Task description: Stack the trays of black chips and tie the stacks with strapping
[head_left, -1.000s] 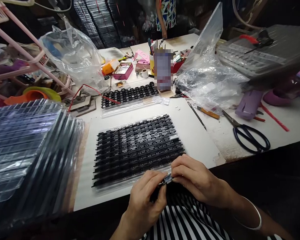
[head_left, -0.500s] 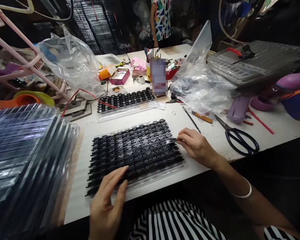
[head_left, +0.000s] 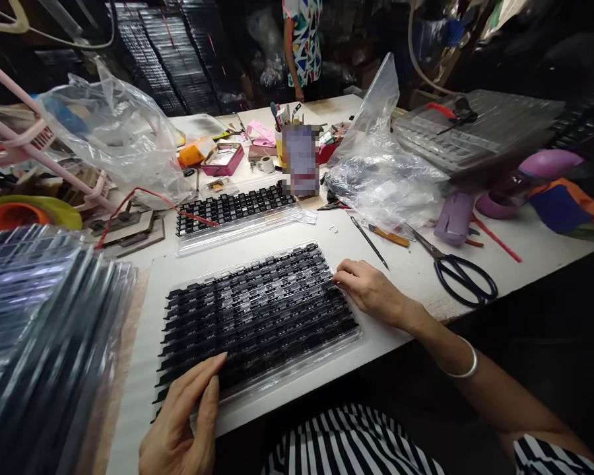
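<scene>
A clear plastic tray [head_left: 321,356] lies on the white table, filled with rows of small black plastic pieces [head_left: 257,310]. My right hand [head_left: 371,290] is at the tray's right edge, thumb and fingers pinched at the end of one row on a black piece that the fingertips mostly hide. At the tray's near left corner rests my left hand [head_left: 185,412], thumb and fingers apart, holding nothing. Whether its fingertips touch the pieces I cannot tell.
Behind stands a second tray of black pieces [head_left: 237,204]. Stacked clear trays [head_left: 39,330] fill the left. Scissors [head_left: 462,277], a dark thin tool [head_left: 369,241], an orange-handled cutter [head_left: 389,235] and a plastic bag [head_left: 386,191] lie right. A person [head_left: 304,46] stands beyond the table.
The view has shifted, so the scene sits further left. My right hand has brought the black piece in against the row's end. My left hand stays by the near left corner.
</scene>
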Demonstrator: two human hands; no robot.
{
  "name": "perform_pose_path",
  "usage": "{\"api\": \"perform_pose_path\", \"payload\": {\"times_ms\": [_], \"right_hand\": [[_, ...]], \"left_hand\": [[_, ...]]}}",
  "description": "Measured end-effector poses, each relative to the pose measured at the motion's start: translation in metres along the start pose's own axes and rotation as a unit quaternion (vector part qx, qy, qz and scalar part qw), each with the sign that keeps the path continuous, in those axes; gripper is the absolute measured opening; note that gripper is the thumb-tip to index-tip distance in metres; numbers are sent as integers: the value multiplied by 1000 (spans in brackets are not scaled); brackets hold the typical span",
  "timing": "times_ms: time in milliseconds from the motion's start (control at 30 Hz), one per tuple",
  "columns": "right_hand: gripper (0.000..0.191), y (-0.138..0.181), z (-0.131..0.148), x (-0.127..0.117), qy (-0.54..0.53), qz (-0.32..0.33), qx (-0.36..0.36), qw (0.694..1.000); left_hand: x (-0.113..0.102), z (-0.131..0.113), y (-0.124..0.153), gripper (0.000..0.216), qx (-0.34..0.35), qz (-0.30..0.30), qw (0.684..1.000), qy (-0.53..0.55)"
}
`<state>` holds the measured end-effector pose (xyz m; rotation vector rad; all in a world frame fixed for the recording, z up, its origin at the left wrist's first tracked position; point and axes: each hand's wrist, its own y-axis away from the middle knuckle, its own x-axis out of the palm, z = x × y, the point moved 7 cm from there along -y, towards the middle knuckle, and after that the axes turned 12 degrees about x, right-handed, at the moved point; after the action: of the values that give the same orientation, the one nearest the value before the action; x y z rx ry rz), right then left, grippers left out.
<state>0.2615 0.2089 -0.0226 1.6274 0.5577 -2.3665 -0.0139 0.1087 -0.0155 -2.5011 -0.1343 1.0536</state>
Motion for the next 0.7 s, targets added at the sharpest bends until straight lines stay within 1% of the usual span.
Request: {"api": "perform_pose_path", "payload": {"times_ms": [100, 267, 333, 433, 533, 600, 700], "right_hand": [[19, 0, -1, 1, -5, -11, 0, 1000], [17, 1, -8, 2, -81, 11, 18, 996], [18, 2, -8, 2, -66, 13, 14, 998], [20, 2, -5, 1, -10, 23, 4, 1000], [22, 2, -7, -7, 11, 19, 11, 1000], [24, 1, -11, -12, 11, 10, 22, 1000], [20, -6, -19, -12, -26, 24, 37, 999]], "left_hand": [[6, -3, -2, 26, 17, 12, 1000, 6], [11, -8, -5, 27, 40, 25, 999, 6], [13, -11, -7, 27, 40, 32, 999, 5], [14, -18, -11, 28, 57, 33, 998, 0], [18, -31, -18, 30, 97, 32, 995, -5], [25, -42, -25, 32, 134, 37, 990, -4], [39, -60, -34, 35, 205, 52, 977, 15]]}}
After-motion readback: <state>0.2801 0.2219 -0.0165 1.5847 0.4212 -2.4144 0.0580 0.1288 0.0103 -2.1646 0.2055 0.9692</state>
